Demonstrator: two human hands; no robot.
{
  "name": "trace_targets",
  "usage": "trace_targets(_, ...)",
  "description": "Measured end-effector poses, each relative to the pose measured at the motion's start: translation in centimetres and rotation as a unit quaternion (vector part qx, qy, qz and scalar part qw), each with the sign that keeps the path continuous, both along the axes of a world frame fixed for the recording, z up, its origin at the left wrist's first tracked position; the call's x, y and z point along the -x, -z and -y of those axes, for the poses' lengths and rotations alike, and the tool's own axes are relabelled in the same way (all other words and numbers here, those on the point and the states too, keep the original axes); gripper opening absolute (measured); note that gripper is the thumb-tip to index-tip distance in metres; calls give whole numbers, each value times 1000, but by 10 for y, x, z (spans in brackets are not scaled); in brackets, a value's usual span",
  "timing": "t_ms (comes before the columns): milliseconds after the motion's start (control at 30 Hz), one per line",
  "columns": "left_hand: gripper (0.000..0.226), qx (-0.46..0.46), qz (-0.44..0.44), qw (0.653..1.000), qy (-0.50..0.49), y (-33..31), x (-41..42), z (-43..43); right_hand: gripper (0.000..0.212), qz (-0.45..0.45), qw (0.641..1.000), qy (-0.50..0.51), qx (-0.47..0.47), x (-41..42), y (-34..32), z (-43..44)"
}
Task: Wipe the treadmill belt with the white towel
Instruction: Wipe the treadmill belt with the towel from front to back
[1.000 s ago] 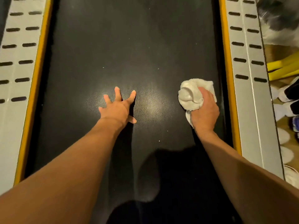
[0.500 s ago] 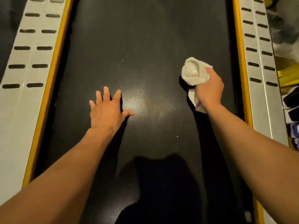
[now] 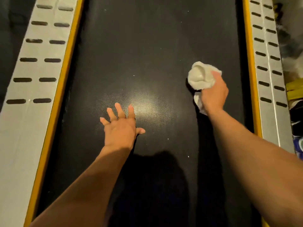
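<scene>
The black treadmill belt (image 3: 147, 46) fills the middle of the view and runs away from me. My right hand (image 3: 214, 92) grips a bunched white towel (image 3: 200, 76) and presses it on the belt near the right edge. My left hand (image 3: 120, 126) lies flat on the belt left of centre, fingers spread, holding nothing. Small white specks dot the belt between and below the hands.
Yellow strips (image 3: 64, 66) border the belt on both sides, with grey slotted side rails outside them: left rail (image 3: 36, 51), right rail (image 3: 267, 51). Shoes and yellow items (image 3: 295, 92) lie on the floor past the right rail. My shadow falls on the near belt.
My right hand pushed the towel forward along the right side of the belt, away from me. My left hand stayed flat on the belt, and the view shifted slightly.
</scene>
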State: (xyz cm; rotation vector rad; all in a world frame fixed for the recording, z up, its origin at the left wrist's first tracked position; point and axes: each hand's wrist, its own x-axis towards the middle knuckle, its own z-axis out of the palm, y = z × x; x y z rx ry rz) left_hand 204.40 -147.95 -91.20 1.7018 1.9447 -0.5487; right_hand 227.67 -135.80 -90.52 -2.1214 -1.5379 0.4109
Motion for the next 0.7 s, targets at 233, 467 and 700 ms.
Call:
trace_targets(233, 91, 25, 8, 999, -25, 3, -2, -5, 34, -73, 968, -219, 95, 49, 14, 19)
trace_targets(467, 90, 13, 13, 999, -38, 1, -2, -2, 24, -113, 982, -143, 53, 10, -15, -6)
trace_targets(700, 89, -5, 17, 999, -46, 2, -3, 1, 26, -60, 965, -244, 78, 84, 0, -12)
